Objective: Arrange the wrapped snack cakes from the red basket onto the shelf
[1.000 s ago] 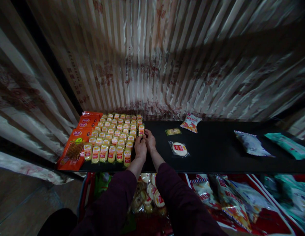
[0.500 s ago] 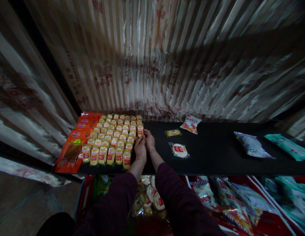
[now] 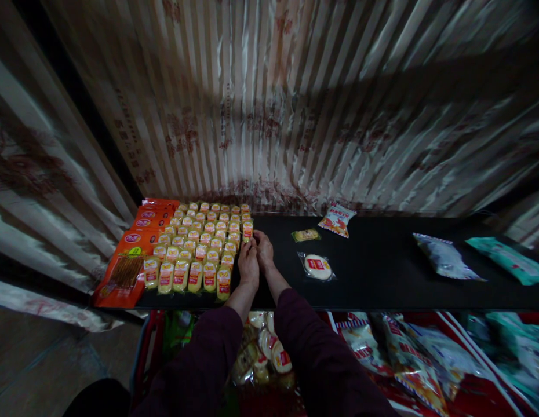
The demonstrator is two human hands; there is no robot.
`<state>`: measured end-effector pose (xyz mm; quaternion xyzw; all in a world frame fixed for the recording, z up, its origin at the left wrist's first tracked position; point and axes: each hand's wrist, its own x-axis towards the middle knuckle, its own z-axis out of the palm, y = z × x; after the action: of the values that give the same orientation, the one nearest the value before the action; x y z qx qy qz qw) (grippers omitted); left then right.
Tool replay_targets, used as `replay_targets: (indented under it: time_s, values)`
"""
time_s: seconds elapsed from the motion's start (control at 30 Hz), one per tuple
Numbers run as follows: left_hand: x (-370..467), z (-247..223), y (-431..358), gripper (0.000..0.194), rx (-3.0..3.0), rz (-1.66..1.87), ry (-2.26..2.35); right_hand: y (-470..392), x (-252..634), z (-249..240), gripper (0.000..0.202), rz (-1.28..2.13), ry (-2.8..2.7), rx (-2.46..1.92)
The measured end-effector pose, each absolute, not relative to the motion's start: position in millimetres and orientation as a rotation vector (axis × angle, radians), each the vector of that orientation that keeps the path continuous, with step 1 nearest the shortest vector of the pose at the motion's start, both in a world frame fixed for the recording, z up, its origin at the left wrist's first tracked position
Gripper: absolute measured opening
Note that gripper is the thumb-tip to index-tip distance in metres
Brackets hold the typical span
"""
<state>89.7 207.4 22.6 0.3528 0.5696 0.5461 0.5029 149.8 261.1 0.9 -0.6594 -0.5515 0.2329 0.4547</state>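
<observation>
Behind everything, a ridged, printed curtain (image 3: 269,104) fills my view; before it runs a black shelf (image 3: 374,284), with a red crate (image 3: 153,341) low at its near edge; on the shelf's left I see a block of wrapped cakes (image 3: 200,253) in close rows, beside overlapping orange bags (image 3: 128,266); well to the right lie a teal packet (image 3: 508,260) and a pale bag (image 3: 450,258); my left hand (image 3: 248,265) and right hand (image 3: 265,252) come together, fingers bent; just right of them is a round white packet (image 3: 317,266); smallest of all, one wrapped cake (image 3: 247,230) sits at the block's right edge, at my fingertips; they crowd its near end, and I cannot tell whether either hand is clamped on it; I judge it light, soft and easily dented, its film rather slippery; I would hold it gently by both long sides, sparing the middle.
</observation>
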Motion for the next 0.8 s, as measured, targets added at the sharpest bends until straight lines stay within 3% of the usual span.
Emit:
replay_targets:
  time_s: [0.8]
  values:
    - [84.7,21.3,209.1,0.041,0.795,1.32,1.367,266.5,149.7,4.1,0.036,0.475,-1.475,-1.678]
